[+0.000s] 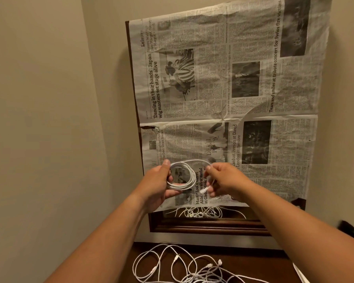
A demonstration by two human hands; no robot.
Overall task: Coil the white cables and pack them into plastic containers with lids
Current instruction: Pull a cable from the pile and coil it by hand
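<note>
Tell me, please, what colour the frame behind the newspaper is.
The frame is dark brown, clearest in the head view.

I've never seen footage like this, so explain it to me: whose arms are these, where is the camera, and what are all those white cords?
There is no machine here. This is one picture from a camera worn on a person's head, looking forward and down, so the two bare arms are that person's own. The left hand grips a coil of white cable, wound into a neat ring. The fingers of the right hand pinch the same cable close to its plug end, as if finishing the winding. Behind the hands, a newspaper sheet hangs over a dark wooden frame on the wall. Below, more loose white cables lie tangled on a dark wooden surface. No containers or lids are in view.
</note>
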